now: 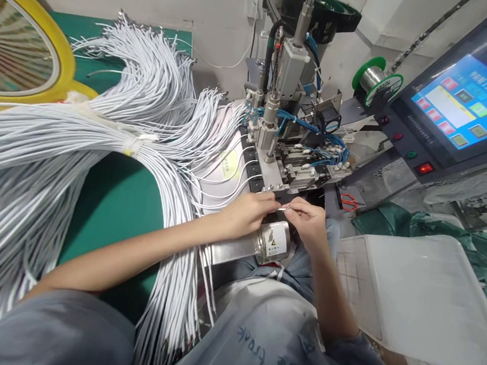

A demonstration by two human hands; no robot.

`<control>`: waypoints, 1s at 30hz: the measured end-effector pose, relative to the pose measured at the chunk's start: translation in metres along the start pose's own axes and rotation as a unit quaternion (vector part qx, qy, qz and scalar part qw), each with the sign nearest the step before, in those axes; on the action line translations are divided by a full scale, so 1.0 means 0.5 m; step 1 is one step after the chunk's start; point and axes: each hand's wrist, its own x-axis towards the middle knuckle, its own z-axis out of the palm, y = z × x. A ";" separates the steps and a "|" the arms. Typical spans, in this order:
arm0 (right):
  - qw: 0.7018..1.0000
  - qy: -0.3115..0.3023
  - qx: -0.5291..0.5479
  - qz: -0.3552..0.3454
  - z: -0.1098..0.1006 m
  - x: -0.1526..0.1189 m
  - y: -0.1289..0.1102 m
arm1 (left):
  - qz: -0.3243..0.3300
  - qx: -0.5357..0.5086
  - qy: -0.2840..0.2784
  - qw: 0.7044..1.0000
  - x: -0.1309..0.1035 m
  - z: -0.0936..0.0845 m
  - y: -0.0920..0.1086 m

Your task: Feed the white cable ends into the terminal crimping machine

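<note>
Pinching wht wire end (282,209) | L hand (247,212) + R hand (309,224), both closed on it | nr machine (267,134)

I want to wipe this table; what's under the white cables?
Green tabletop shows between the white cables, and a yellow label where they fan out; whatever lies beneath their densest part is covered.

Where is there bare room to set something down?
The green table has a bare patch between white cables, bordered below by the left forearm. Crowded: around the left hand and right hand, beside the machine.
</note>
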 end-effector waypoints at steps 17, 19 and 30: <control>0.973 0.120 -0.176 -0.086 0.037 -0.026 0.011 | -0.024 -0.010 0.024 0.999 -0.001 0.022 0.000; 0.983 0.068 -0.155 -0.066 0.019 -0.017 0.010 | -0.008 -0.002 0.008 1.000 -0.001 0.018 -0.005; 0.986 0.074 -0.118 -0.088 0.032 -0.019 0.023 | -0.025 -0.029 0.036 0.999 0.002 0.025 0.008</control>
